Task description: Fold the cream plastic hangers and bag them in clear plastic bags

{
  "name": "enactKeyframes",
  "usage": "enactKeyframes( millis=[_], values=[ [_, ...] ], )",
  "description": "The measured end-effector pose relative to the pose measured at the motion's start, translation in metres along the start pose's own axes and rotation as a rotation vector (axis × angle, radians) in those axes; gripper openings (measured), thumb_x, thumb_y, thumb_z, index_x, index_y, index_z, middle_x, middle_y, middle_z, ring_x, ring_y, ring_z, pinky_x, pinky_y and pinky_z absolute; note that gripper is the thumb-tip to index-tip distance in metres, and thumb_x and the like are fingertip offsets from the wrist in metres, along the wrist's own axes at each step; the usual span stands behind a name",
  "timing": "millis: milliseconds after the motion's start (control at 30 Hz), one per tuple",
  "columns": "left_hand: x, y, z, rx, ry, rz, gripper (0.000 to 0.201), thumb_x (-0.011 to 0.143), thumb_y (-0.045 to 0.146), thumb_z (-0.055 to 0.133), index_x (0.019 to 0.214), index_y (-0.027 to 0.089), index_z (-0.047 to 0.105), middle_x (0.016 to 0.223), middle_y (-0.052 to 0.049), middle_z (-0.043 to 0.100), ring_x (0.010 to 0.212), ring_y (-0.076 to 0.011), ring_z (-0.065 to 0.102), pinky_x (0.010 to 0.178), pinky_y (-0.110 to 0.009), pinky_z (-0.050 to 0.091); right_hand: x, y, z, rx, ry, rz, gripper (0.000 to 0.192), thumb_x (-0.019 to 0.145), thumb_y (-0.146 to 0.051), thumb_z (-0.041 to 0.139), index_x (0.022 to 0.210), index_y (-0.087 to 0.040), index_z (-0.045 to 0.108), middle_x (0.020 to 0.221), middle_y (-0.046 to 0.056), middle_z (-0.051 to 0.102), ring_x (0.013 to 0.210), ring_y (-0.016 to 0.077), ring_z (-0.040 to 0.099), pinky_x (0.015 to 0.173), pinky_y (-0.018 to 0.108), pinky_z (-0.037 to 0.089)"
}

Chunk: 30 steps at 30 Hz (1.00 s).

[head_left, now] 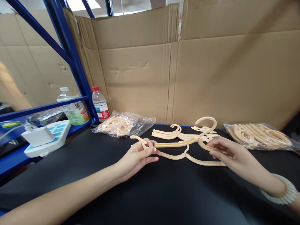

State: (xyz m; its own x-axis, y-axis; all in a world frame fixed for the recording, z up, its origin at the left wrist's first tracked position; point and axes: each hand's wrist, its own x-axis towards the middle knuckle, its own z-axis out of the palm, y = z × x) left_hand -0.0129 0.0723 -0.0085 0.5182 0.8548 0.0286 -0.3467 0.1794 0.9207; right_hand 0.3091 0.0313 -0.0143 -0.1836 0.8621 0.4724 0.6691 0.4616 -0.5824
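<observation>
1. Left hand (140,154) pinched one end of a beige plastic hanger (185,150); right hand (225,151) pinched the other.
2. Its long axis ran left-right between them, mid-tabletop (164,193).
3. A hanger stack (173,132) lay toward the far edge.

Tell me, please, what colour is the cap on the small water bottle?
Red, on the small water bottle; the head view shows it.
</observation>
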Motion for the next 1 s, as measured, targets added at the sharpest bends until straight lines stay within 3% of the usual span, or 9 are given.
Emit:
enactKeyframes(
  millis=[100,433,667,1000],
  values=[
    [0.0001,0.0006,0.0004,-0.078,-0.019,-0.039,0.02,0.074,0.022,0.076,0.073,0.014,0.058,0.106,-0.003,0.063,0.089,-0.0172,0.067,0.081,-0.028,0.055,-0.0008,0.0007,-0.0001,-0.018,-0.016,-0.016,0.022,0.088,-0.043,0.054,0.095,-0.022,0.059,0.092,0.005,0.065,0.079,0.02,0.062,0.066,0.03,0.053],
    [-0.0005,-0.0005,-0.0021,-0.144,0.021,-0.112,0.018,0.074,0.018,0.076,0.072,0.012,0.059,0.093,-0.006,0.066,0.079,-0.0174,0.07,0.075,-0.023,0.057,-0.0034,-0.0002,0.0051,-0.059,-0.017,0.005,0.02,0.089,-0.042,0.053,0.093,-0.023,0.059,0.09,0.004,0.065,0.08,0.0197,0.063,0.065,0.028,0.053],
    [0.0007,-0.0025,-0.0063,-0.194,-0.034,-0.105,0.015,0.074,0.012,0.071,0.069,0.011,0.057,0.091,-0.007,0.065,0.079,-0.0193,0.07,0.074,-0.024,0.057,-0.0061,0.0032,0.0078,-0.076,-0.002,-0.005,0.021,0.09,-0.042,0.052,0.096,-0.023,0.059,0.094,0.005,0.065,0.083,0.0203,0.063,0.067,0.029,0.053],
    [0.0005,-0.0007,-0.006,-0.163,-0.023,-0.081,0.014,0.072,0.014,0.073,0.068,0.011,0.06,0.087,-0.008,0.066,0.078,-0.0184,0.069,0.076,-0.025,0.055,-0.0063,-0.002,0.0088,-0.077,-0.011,-0.019,0.022,0.09,-0.043,0.051,0.094,-0.022,0.059,0.092,0.007,0.064,0.08,0.0209,0.062,0.065,0.03,0.052]
  ],
)
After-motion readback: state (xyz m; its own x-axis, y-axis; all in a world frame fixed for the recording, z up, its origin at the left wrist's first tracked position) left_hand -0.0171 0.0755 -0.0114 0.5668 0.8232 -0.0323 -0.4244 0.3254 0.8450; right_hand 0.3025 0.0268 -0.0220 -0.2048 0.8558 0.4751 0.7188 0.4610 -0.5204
